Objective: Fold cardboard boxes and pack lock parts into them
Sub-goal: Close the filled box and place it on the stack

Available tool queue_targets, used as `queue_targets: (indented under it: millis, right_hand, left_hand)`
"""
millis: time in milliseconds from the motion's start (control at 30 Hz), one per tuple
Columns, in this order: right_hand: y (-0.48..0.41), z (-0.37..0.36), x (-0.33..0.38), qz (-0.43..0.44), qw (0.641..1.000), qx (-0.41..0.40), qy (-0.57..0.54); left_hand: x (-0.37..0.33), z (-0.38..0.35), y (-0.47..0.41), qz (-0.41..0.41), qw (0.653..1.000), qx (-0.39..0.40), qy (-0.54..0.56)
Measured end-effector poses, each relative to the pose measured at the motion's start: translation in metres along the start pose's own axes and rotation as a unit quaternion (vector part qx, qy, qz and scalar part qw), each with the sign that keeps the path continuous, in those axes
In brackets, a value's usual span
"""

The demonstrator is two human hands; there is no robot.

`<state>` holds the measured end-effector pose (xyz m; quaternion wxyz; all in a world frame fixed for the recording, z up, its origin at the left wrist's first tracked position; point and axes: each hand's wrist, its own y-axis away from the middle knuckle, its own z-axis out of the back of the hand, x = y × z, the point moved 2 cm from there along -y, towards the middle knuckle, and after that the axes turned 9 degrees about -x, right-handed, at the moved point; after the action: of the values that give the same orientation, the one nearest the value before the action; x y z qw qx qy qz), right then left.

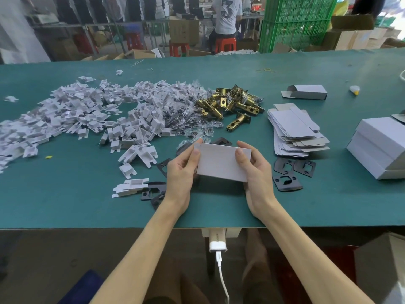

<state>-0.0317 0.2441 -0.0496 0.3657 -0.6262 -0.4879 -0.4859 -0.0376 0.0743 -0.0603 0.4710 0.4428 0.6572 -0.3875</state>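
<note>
Grip: L hand, R hand on box.

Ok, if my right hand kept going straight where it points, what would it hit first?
Probably the black plate just beyond the box your right hand holds, though depth is unclear.

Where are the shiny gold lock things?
In the head view, the gold latches lie heaped on the green table, just right of centre, between the clear bags and the stack of flat boxes.
</note>
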Motion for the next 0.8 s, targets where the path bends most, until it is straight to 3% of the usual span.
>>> queue_targets:
  millis: [333, 800]
  right_hand:
    - [0.0017, -0.0018, -0.0001, 0.002, 0.999, 0.033, 0.013]
    - [-0.0003, -0.0011, -0.0027, 0.01, 0.999, 0.021, 0.034]
  left_hand:
    - [-0.0031, -0.0002, 0.0024, 0.007, 1.0, -0.004, -0.009]
    - [-0.0056, -0.002, 0.0022, 0.012, 0.999, 0.024, -0.026]
